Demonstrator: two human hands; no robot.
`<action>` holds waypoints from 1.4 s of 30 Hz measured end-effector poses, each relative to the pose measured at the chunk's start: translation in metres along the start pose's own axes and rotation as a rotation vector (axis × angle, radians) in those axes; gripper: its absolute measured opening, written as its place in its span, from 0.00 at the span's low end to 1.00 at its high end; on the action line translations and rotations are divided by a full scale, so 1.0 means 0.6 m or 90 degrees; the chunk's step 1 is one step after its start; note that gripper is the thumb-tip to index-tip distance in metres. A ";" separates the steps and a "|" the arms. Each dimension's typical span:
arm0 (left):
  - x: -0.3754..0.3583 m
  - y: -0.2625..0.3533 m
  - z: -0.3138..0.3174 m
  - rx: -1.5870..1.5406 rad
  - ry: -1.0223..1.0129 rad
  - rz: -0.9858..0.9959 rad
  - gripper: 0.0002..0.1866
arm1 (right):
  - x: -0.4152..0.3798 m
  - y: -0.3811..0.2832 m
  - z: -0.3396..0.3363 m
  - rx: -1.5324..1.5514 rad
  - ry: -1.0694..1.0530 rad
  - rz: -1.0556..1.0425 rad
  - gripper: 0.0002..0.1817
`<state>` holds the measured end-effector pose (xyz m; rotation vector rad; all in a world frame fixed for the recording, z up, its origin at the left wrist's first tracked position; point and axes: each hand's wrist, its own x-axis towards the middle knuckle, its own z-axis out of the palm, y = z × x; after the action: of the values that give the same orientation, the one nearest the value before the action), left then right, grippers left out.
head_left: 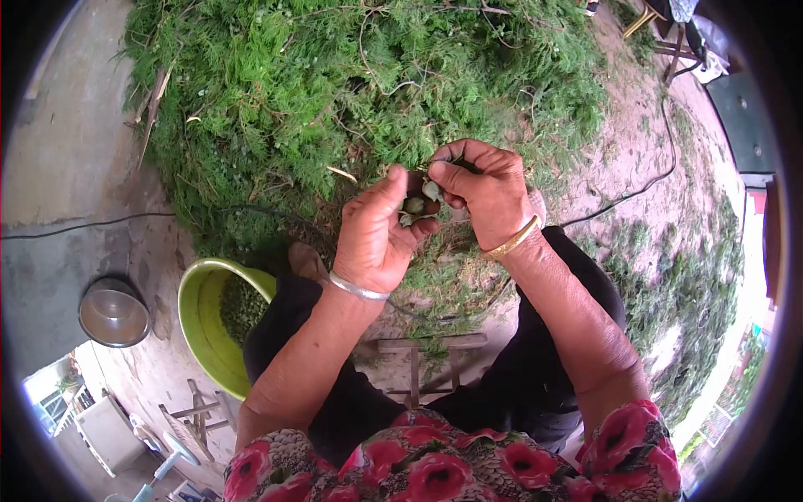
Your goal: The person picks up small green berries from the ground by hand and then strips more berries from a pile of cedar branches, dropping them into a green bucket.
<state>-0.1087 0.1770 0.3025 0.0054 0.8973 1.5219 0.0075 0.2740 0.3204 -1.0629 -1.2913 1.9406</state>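
My left hand [375, 233], with a silver bangle at its wrist, is cupped around several small pale green seed cones [413, 206]. Close to its right, my right hand [488, 186] wears a gold bangle and pinches a pale green cone [432, 190] between thumb and forefinger. Both hands are above the ground, in front of a large heap of green conifer branches [351, 92]. To the lower left, a yellow-green bucket [196, 335] holds many small green cones [242, 308].
A metal bowl [114, 313] lies left of the bucket. A black cable [623, 201] crosses the ground on both sides. Loose green sprigs [669, 276] are scattered at the right. Below the hands is a wooden stool [431, 342], between my knees.
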 end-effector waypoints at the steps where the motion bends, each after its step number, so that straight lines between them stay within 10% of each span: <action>1: -0.003 0.001 0.003 0.052 -0.017 0.042 0.14 | 0.001 0.002 0.000 0.000 0.001 0.000 0.04; 6: -0.014 0.005 0.023 0.383 0.026 0.094 0.08 | -0.003 0.007 0.001 -0.074 0.005 0.008 0.04; 13: -0.004 0.019 0.000 0.059 -0.139 -0.038 0.10 | 0.011 -0.014 -0.033 0.337 -0.063 0.129 0.03; 18: 0.005 0.025 0.008 -0.012 -0.114 -0.003 0.14 | -0.002 -0.070 -0.063 0.077 -0.143 0.013 0.07; 24: 0.014 0.037 0.012 -0.094 -0.111 0.016 0.26 | -0.034 -0.070 -0.076 -0.258 -0.726 -0.070 0.16; 26: 0.013 0.037 0.016 -0.143 -0.117 0.003 0.29 | -0.038 -0.062 -0.073 -0.268 -0.634 -0.026 0.16; 29: 0.018 0.024 0.013 -0.161 -0.103 -0.009 0.31 | -0.032 -0.050 -0.034 -0.336 -0.145 -0.152 0.14; 36: 0.030 -0.003 0.008 -0.159 -0.075 -0.035 0.30 | -0.020 0.017 -0.024 -0.584 -0.041 -0.365 0.06; 42: 0.023 0.004 0.005 -0.098 -0.041 -0.014 0.18 | -0.018 -0.017 -0.025 -0.325 -0.056 -0.213 0.03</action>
<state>-0.1118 0.1906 0.2989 -0.0675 0.7250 1.5580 0.0263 0.2766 0.3299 -0.9150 -1.9411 1.4563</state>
